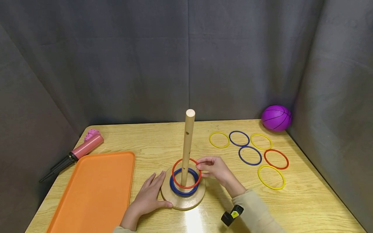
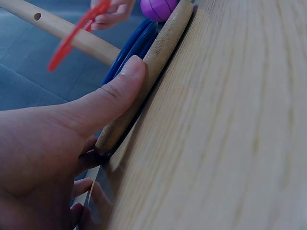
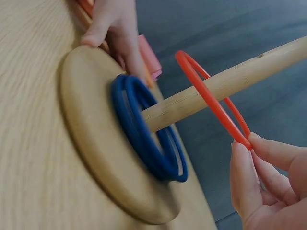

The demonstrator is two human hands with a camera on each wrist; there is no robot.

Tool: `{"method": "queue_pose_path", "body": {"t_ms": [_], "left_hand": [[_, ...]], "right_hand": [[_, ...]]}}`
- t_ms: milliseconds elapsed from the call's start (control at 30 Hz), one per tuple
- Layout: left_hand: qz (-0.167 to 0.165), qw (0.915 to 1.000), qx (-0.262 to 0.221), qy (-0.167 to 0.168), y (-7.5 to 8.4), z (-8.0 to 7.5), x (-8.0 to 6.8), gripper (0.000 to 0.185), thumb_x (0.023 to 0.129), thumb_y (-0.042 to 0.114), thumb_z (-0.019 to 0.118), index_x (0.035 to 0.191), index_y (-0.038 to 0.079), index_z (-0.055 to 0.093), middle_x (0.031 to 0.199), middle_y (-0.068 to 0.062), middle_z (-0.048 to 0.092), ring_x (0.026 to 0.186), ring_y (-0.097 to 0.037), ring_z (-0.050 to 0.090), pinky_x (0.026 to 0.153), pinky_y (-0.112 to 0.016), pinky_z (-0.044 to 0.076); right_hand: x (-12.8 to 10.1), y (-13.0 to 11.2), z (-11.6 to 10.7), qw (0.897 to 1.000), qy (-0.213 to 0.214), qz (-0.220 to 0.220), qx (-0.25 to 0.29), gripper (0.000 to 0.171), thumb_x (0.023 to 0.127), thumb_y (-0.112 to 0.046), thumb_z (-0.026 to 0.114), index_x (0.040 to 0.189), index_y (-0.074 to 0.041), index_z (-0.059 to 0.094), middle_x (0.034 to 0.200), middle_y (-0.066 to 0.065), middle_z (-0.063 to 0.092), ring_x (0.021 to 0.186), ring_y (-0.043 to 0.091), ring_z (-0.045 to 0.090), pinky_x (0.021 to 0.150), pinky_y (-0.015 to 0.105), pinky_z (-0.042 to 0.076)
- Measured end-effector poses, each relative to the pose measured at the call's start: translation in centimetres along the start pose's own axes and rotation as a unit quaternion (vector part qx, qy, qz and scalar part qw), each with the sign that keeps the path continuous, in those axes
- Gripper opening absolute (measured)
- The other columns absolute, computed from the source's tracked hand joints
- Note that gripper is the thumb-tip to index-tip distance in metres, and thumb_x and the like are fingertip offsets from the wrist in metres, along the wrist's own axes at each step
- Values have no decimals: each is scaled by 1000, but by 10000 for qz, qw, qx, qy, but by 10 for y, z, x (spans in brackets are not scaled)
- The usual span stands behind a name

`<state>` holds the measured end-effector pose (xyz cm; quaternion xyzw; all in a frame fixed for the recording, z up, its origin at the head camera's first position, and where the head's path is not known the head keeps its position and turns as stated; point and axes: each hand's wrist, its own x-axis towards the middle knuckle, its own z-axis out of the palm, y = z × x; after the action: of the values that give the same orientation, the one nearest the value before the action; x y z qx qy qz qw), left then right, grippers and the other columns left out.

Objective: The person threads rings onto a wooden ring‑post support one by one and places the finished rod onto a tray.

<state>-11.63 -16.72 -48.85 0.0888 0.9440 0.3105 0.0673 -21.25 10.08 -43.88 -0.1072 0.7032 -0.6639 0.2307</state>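
Observation:
A wooden peg (image 1: 187, 142) stands upright on a round wooden base (image 1: 184, 203). Stacked blue rings (image 3: 158, 160) lie on the base around the peg. My right hand (image 1: 215, 169) pinches a red ring (image 3: 211, 98) by its near edge between thumb and fingertips. This ring encircles the peg and hangs tilted above the blue ones, as the right wrist view shows. My left hand (image 1: 149, 194) rests against the left side of the base, its fingers spread and fairly straight, the thumb (image 2: 122, 79) along the rim.
On the right lie several loose rings, among them a yellow ring (image 1: 271, 187), a blue ring (image 1: 250, 164) and a red ring (image 1: 276, 168). A purple ball (image 1: 276, 118) sits at the back right corner. Left are an orange tray (image 1: 96, 191), a pink hand pump (image 1: 87, 147) and a small pink object (image 1: 92, 133).

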Motion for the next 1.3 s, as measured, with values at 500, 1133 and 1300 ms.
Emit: {"method": "queue_pose_path", "body": {"t_ms": [500,1133,1300], "left_hand": [[80,10000,-4,-25,1,1,-1,118,64,58,80,155,11,22,160,-10,27,149,-40,15,116,-64,19],[53,10000,8,-46,2,-1,-2,117,65,58,79,155,12,21,161,-9,26,149,-40,14,115,-65,19],[75,10000,33,-31,1,-1,-1,117,65,58,79,155,12,22,161,-9,26,149,-40,14,116,-64,19]], "right_hand": [[6,23,1,9991,122,332,-252,31,90,0,64,115,18,58,80,-5,71,70,2,65,61,16,56],[8,31,8,9925,400,139,-1149,23,88,0,67,106,14,65,80,2,68,65,5,62,61,29,60],[7,31,6,9931,426,117,-1088,23,89,1,65,107,14,65,86,10,71,69,7,64,65,32,61]]}}
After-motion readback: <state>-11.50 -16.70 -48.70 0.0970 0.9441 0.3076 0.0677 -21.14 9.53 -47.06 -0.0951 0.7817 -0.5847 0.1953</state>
